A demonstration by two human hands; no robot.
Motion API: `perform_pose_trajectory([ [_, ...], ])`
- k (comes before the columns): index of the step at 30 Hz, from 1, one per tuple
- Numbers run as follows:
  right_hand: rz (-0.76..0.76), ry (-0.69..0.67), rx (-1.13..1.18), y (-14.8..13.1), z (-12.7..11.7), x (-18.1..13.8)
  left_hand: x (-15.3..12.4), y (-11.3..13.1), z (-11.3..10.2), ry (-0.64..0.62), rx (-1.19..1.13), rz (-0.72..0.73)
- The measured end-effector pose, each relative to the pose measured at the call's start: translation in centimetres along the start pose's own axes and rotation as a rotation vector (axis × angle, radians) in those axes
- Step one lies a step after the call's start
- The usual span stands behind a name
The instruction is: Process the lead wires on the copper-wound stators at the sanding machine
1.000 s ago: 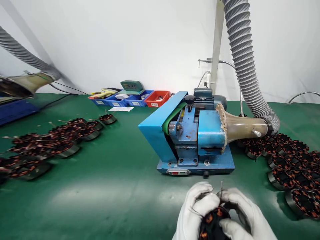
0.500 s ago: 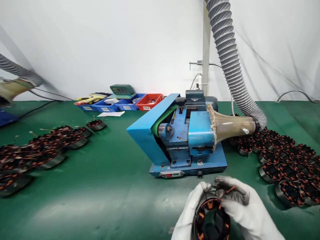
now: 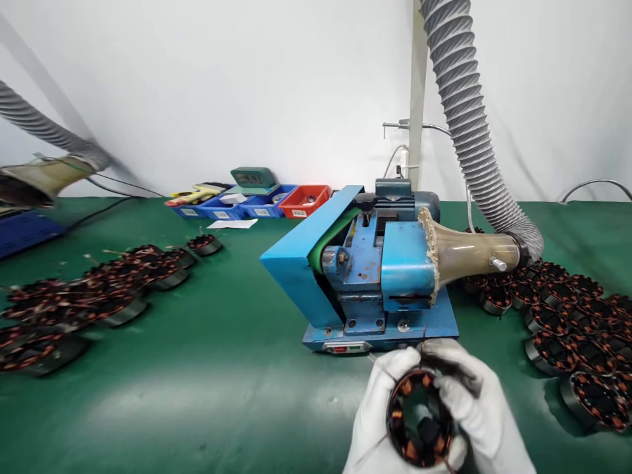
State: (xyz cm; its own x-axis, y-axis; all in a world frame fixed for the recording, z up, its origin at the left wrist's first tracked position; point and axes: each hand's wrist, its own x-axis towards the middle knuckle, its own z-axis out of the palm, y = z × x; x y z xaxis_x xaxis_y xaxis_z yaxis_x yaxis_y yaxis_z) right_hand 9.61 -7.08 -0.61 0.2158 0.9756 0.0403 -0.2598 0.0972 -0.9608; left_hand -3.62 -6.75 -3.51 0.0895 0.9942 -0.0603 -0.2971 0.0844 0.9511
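Both my hands wear white gloves and hold one round motor stator [image 3: 419,418] with copper windings, low in the middle-right of the view. My left hand [image 3: 378,411] wraps its left side. My right hand [image 3: 471,401] grips the right side, its darkened fingertips pinching thin wire leads at the stator's top. Just beyond stands a blue bench machine [image 3: 365,270] with a green belt, a few centimetres from my fingers.
A grey ribbed hose [image 3: 469,125] runs into a funnel on the machine's right. Several stators [image 3: 567,316] lie at the right, more stators [image 3: 83,299] at the left. Blue and red bins [image 3: 261,201] stand by the white wall. All rests on a green mat [image 3: 222,382].
The stator has been raised and turned so its open face shows toward me, closer to the machine's front. My right fingers still pinch the wire leads. The view shifted slightly.
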Motion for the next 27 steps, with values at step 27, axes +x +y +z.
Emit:
perform_pose_trajectory([
  [27,0.102,0.129,-0.096,1.8,2.1,4.0,6.0,-0.7,3.7,0.083,-0.3,-0.121],
])
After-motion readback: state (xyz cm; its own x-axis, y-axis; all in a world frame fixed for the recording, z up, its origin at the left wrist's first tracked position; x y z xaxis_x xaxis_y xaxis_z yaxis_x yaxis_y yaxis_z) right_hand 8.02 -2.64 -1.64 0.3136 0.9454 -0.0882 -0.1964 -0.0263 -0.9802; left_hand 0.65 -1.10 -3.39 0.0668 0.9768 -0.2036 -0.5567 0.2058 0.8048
